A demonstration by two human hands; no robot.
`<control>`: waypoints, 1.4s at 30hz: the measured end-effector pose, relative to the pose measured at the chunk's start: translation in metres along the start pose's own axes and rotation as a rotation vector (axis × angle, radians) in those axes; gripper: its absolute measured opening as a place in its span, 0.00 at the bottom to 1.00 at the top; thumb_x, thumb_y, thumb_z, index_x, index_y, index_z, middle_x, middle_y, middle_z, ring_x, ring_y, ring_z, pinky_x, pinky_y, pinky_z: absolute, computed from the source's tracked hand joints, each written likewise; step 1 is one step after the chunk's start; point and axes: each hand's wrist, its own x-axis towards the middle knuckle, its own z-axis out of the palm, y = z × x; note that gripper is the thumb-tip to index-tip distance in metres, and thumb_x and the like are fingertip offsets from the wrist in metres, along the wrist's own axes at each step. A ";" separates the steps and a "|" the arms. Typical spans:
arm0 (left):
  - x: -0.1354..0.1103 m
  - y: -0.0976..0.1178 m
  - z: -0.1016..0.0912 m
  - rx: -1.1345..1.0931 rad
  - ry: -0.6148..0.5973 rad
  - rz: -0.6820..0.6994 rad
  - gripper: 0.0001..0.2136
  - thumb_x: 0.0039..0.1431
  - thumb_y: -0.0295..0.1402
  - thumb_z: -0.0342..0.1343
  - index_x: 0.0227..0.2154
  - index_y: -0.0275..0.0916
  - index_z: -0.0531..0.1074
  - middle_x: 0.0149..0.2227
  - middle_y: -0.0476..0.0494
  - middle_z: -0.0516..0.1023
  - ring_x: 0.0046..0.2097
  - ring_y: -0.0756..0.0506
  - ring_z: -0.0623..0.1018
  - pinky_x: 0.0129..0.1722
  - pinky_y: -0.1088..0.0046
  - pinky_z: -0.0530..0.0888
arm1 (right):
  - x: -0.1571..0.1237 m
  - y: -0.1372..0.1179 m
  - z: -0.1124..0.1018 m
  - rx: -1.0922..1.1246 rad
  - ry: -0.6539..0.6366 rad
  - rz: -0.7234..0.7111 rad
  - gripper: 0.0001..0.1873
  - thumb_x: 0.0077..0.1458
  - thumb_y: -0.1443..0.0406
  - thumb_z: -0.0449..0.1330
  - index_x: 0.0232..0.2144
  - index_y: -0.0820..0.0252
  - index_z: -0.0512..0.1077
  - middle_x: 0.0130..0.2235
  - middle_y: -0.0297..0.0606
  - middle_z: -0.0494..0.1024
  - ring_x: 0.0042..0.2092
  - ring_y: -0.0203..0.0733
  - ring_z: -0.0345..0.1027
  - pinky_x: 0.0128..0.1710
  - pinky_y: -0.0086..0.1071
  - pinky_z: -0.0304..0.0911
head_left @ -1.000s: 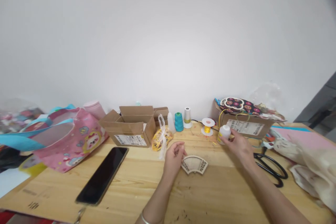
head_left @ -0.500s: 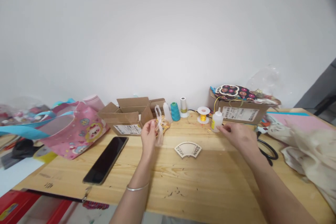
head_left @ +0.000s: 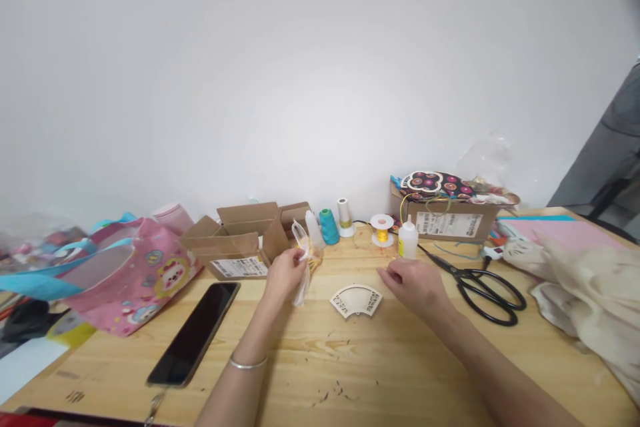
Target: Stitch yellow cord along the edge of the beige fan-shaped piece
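My left hand (head_left: 286, 275) pinches a white tassel (head_left: 301, 280), its loop rising above the fingers and its threads hanging below them. Orange-yellow strands (head_left: 316, 257) lie just behind it, partly covered. To the right, my right hand (head_left: 414, 285) is closed above the table, fingers curled, nothing visible in it. Just behind that hand stands a small white bottle (head_left: 408, 240) with a yellow label. Between both hands a fan-shaped wooden piece (head_left: 356, 300) with cut-out patterns lies flat. Black-handled scissors (head_left: 487, 290) rest right of my right hand.
An open cardboard box (head_left: 240, 243), a teal thread cone (head_left: 329, 227), a white spool (head_left: 345, 219) and a yellow thread spool (head_left: 382, 232) line the back. A phone (head_left: 195, 333) and pink bag (head_left: 150, 273) are at left. A filled box (head_left: 450, 220) and beige cloth (head_left: 585, 287) are at right.
My right hand has drawn back from the white bottle, leftward and nearer, and its fingers have curled. The scissors now show fully. My left hand still holds the tassel; the view has shifted slightly.
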 end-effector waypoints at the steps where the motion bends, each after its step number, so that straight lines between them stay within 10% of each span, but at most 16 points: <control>1: -0.002 -0.001 0.000 0.001 -0.001 0.033 0.09 0.44 0.32 0.51 0.30 0.39 0.72 0.29 0.43 0.75 0.29 0.46 0.72 0.28 0.74 0.63 | -0.001 0.000 0.003 0.024 -0.006 -0.024 0.19 0.50 0.59 0.48 0.14 0.60 0.66 0.19 0.35 0.71 0.22 0.33 0.61 0.21 0.27 0.41; 11: -0.006 -0.017 -0.008 -0.111 -0.012 0.177 0.10 0.46 0.34 0.49 0.31 0.38 0.71 0.31 0.42 0.73 0.32 0.46 0.71 0.33 0.72 0.66 | 0.069 -0.077 0.030 0.229 -0.198 -0.273 0.13 0.47 0.60 0.54 0.38 0.51 0.69 0.36 0.34 0.73 0.35 0.37 0.65 0.29 0.26 0.53; 15: -0.012 -0.028 -0.015 -0.157 -0.039 0.192 0.10 0.45 0.36 0.51 0.29 0.37 0.71 0.29 0.43 0.73 0.31 0.46 0.72 0.32 0.72 0.67 | 0.090 -0.107 0.054 0.218 -0.310 -0.204 0.08 0.45 0.62 0.55 0.27 0.57 0.73 0.31 0.36 0.74 0.32 0.39 0.66 0.27 0.27 0.55; 23: -0.024 -0.041 -0.016 -0.225 -0.005 0.218 0.10 0.47 0.36 0.51 0.30 0.36 0.70 0.30 0.44 0.73 0.33 0.47 0.72 0.33 0.72 0.68 | 0.079 -0.107 0.076 0.360 -0.249 -0.315 0.08 0.44 0.60 0.56 0.31 0.51 0.71 0.35 0.29 0.73 0.36 0.33 0.65 0.31 0.23 0.55; 36: -0.050 -0.072 -0.044 -0.036 0.135 0.022 0.12 0.48 0.39 0.48 0.23 0.36 0.71 0.26 0.45 0.75 0.29 0.47 0.73 0.31 0.74 0.68 | 0.094 -0.077 0.099 0.428 -0.090 0.181 0.10 0.49 0.61 0.50 0.29 0.58 0.69 0.30 0.34 0.75 0.31 0.35 0.67 0.26 0.25 0.57; 42: -0.047 -0.039 -0.032 -0.070 0.133 0.145 0.16 0.50 0.41 0.47 0.37 0.36 0.69 0.37 0.43 0.73 0.31 0.49 0.72 0.31 0.75 0.68 | 0.090 -0.077 0.090 0.473 -0.114 0.059 0.13 0.44 0.67 0.54 0.36 0.52 0.69 0.36 0.30 0.73 0.36 0.35 0.65 0.33 0.26 0.58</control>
